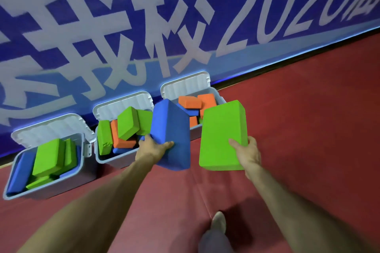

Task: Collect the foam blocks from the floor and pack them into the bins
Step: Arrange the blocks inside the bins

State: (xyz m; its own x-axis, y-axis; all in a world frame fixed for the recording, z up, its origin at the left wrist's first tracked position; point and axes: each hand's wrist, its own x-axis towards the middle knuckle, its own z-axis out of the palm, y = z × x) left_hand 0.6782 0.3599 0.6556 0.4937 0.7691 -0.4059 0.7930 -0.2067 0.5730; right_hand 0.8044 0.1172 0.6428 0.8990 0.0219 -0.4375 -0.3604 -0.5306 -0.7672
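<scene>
Your hands are held out before three open bins (61, 185) lined up just beyond them, each holding foam blocks (127, 123). Your right hand (249, 155) grips the green block (221, 135) by its lower right corner; your left hand (155, 148) clasps the tilted blue block (171, 129) from its left side.

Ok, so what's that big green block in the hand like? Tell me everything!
The green block is a plain, bright green brick with soft rounded edges, and it looks like smooth foam. It stands nearly upright in the air, broad face towards us. The right hand grips its lower right edge, thumb across the front. It hangs over the red floor, just in front of the rightmost bin, with a gap between it and the blue block.
</scene>
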